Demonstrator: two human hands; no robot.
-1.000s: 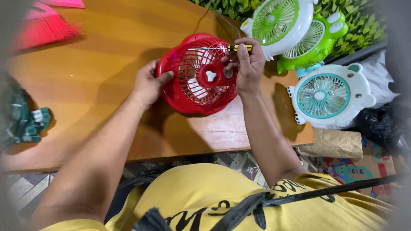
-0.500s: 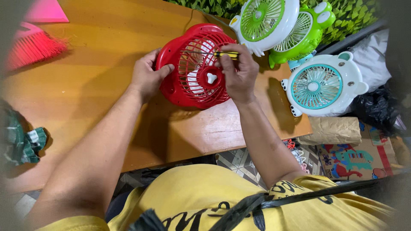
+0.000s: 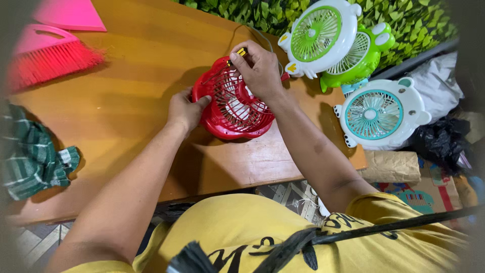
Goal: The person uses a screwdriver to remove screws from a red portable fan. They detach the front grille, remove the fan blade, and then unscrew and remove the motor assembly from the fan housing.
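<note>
Red plastic marks the small fan [image 3: 230,108], which lies grille-up on the wooden table [image 3: 136,76]. Its near rim is gripped by the left hand [image 3: 186,108]. A yellow-handled tool [image 3: 237,54] is pinched in the right hand [image 3: 258,68] over the grille. Beyond, a green-and-white fan [image 3: 317,35] is seen.

Right hand [image 3: 260,68] is now over the top rim of the red fan [image 3: 232,103]; a second ago it sat at the fan's right side. The yellow-and-black tool [image 3: 236,55] in its fingers now points up past the rim, where half a second ago it lay across the grille. Left hand [image 3: 186,108] now grips the fan's left edge lower down, thumb on the rim. Fan face is tipped further away from the hands than before.
</note>
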